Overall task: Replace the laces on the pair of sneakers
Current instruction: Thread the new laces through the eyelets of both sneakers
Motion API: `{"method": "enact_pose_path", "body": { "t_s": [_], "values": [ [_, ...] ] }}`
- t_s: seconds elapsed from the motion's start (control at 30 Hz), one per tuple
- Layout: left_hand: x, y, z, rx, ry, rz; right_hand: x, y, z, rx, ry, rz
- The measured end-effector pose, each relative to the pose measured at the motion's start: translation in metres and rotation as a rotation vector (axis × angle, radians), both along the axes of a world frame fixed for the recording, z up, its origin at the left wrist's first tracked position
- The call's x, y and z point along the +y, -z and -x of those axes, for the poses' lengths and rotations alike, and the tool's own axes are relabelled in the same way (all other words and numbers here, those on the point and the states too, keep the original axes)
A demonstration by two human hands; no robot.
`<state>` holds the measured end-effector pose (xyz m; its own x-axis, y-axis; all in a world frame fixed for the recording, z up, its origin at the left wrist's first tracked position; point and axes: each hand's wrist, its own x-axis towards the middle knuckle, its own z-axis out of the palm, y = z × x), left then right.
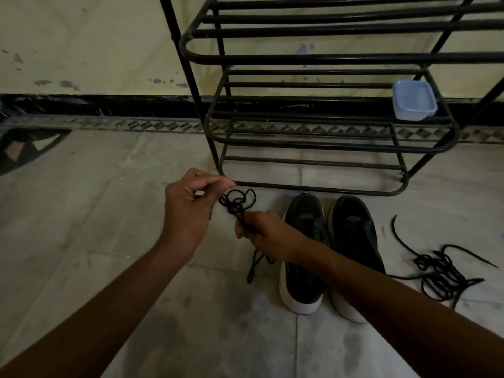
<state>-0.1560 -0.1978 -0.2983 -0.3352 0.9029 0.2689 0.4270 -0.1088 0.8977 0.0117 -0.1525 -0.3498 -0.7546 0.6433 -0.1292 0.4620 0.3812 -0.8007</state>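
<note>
Two black sneakers with white soles stand side by side on the floor, the left sneaker (pixel 304 255) and the right sneaker (pixel 353 241), toes toward the rack. A tangled black lace (pixel 236 201) hangs bunched in the air left of them. My right hand (pixel 261 236) grips the lace just below the tangle, and its loose end (pixel 253 268) trails down to the floor. My left hand (pixel 188 211) pinches a loop of the tangle between thumb and fingers. A second black lace (pixel 441 271) lies in a loose heap on the floor right of the sneakers.
A black metal shoe rack (pixel 313 144) stands against the wall just behind the sneakers. A pale blue plastic box (pixel 414 100) sits on its lower shelf at the right. Grey tiled floor (pixel 81 214) spreads to the left.
</note>
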Motion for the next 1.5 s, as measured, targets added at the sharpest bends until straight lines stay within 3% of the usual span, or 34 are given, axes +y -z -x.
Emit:
{"method": "enact_pose_path", "body": {
  "t_s": [0.2,0.33,0.47,0.63,0.83,1.0,1.07,1.2,1.33,1.4,1.5],
  "values": [
    [0.003,0.000,0.000,-0.033,0.047,-0.021,0.025,-0.009,-0.019,-0.171,0.094,-0.062],
    [0.003,-0.001,-0.004,0.033,0.073,-0.007,0.039,-0.017,-0.025,0.046,0.002,0.105],
    [0.004,0.000,-0.007,0.036,0.086,-0.006,0.028,-0.024,-0.020,0.398,-0.015,0.384],
    [0.009,0.005,-0.007,0.039,0.028,0.025,0.015,-0.017,-0.011,0.582,0.147,0.430],
    [0.015,0.025,-0.010,-0.343,-0.020,0.213,0.010,-0.016,-0.011,0.722,0.305,0.357],
    [0.007,0.053,-0.039,-0.674,0.321,0.605,0.023,-0.028,-0.020,0.834,0.463,0.336],
    [0.000,0.056,-0.043,-0.654,0.507,0.735,0.033,-0.030,-0.029,0.805,0.550,0.315],
    [-0.001,0.061,-0.030,-0.113,0.673,0.709,0.057,-0.023,-0.062,0.544,0.716,0.102],
    [-0.004,0.062,-0.015,0.193,0.898,0.817,0.082,-0.015,-0.107,0.278,0.789,-0.052],
    [-0.010,0.050,-0.024,0.233,1.039,0.917,0.092,-0.012,-0.126,0.122,0.754,-0.043],
    [-0.018,0.026,-0.058,0.107,1.315,1.008,0.090,-0.009,-0.142,-0.061,0.614,-0.035]
  ]
}}
